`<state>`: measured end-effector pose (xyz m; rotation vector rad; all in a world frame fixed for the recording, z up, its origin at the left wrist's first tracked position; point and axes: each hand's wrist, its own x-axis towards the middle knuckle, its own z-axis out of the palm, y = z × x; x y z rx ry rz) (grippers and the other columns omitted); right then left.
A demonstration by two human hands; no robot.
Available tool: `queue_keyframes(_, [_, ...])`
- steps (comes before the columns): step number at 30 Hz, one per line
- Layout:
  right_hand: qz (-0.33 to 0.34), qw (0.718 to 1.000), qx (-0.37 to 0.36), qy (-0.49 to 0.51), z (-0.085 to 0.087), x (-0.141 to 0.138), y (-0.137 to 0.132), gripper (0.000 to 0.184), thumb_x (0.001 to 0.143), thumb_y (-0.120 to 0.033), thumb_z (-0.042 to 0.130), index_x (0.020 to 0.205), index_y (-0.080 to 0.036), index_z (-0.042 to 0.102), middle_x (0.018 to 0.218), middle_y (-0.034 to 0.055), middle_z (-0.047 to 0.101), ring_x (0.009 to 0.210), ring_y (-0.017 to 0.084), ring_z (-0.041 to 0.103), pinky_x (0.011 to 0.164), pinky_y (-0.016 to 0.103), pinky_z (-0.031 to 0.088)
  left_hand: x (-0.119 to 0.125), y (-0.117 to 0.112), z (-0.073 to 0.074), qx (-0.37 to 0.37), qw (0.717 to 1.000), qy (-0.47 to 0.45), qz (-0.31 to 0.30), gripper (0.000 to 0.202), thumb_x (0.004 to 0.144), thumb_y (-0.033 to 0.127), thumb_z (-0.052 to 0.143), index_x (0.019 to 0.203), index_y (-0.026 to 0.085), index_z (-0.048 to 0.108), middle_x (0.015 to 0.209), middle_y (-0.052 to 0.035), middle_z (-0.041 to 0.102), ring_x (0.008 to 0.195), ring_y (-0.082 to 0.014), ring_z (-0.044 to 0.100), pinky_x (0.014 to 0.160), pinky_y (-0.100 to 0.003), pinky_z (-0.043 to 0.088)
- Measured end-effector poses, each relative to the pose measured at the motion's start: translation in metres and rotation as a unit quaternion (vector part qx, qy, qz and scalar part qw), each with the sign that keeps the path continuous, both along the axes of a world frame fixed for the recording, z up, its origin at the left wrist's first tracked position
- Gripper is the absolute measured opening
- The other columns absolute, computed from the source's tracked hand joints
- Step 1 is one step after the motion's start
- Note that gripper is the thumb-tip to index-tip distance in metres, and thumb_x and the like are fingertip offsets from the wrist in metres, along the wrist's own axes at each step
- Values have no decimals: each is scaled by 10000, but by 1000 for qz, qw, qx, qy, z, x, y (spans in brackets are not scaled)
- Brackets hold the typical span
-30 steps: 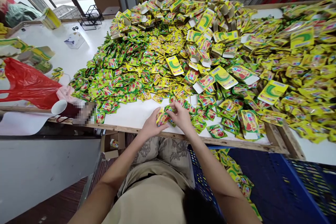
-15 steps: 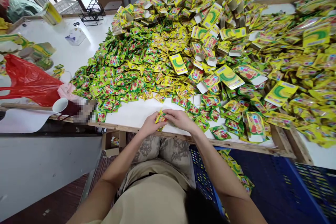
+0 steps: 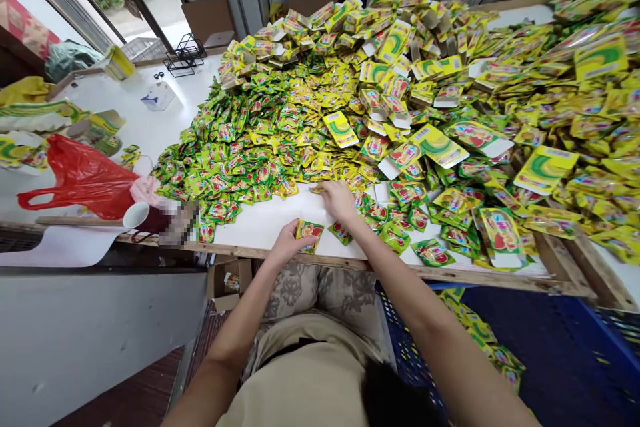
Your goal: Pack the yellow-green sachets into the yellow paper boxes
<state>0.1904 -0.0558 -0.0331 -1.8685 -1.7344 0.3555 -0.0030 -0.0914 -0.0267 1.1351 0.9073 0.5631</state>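
A small green-and-yellow packet with red melon slices printed on it stands at the front edge of the table. My left hand grips its left side, thumb across the front. Farther in, my right hand reaches to the near edge of the heap. Its fingers pinch at a small yellow sachet, mostly covered by the fingertips. Just right of the held packet lies a loose green sachet. Green sachets and yellow sachets are heaped beyond both hands.
Printed cardboard boxes lie over the heap. A red plastic bag and a white-lined cup are at the left. The wooden table edge runs in front of me, with a blue crate below right and a carton below left.
My right hand has left the held packet and moved forward to the heap's edge. My left hand keeps the packet, now with its printed front exposed. The view has shifted slightly.
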Motion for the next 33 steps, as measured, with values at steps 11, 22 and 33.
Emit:
queue_keyframes(11, [141, 979, 4, 151, 64, 19, -55, 136, 799, -204, 529, 824, -192, 663, 729, 25, 647, 692, 156, 576, 678, 273, 432, 10, -1, -6, 64, 998, 17, -21, 438, 649, 330, 748, 1003, 123, 592, 930, -51, 659, 817, -162, 580, 776, -275, 447])
queue_keyframes(22, [172, 982, -59, 46, 74, 16, -46, 198, 811, -137, 522, 923, -172, 680, 885, 74, 678, 816, 180, 605, 747, 270, 431, 10, -1, -6, 108, 989, 86, -50, 355, 704, 401, 686, 918, 141, 574, 814, 0, 600, 743, -140, 513, 696, -246, 413])
queue_keyframes(33, [301, 931, -188, -86, 94, 15, -18, 196, 673, -83, 624, 749, -235, 722, 713, 10, 682, 659, 146, 570, 584, 233, 345, 10, -1, 2, 129, 984, 84, -90, 312, 726, 432, 660, 790, 154, 534, 692, 41, 489, 670, -113, 430, 629, -226, 337])
